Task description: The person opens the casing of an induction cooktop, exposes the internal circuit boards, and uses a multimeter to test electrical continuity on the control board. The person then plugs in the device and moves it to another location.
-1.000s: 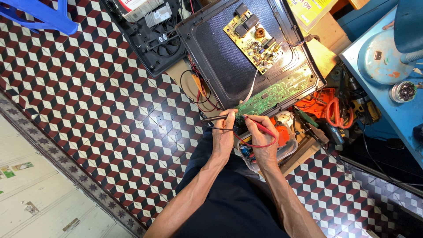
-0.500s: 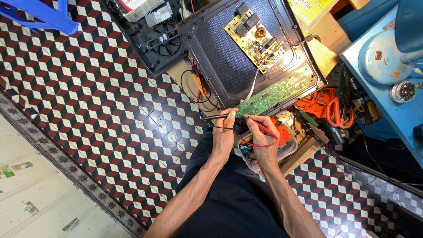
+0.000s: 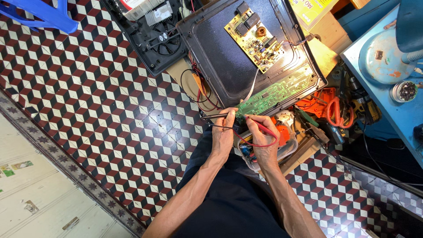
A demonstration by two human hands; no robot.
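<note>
My left hand grips a black meter probe, its tip at the near end of a long green circuit board. My right hand holds a red meter probe with its tip on the same board edge. Red and black leads loop between my hands. The green board sits along the near rim of an opened black appliance shell, which also carries a yellow circuit board. Both forearms reach out over my dark trousers.
A black base with a round fan lies to the left of the shell. A clear tub of small parts, orange-handled tools and wires clutter the right. A blue table stands far right, a blue stool top left, on patterned tiles.
</note>
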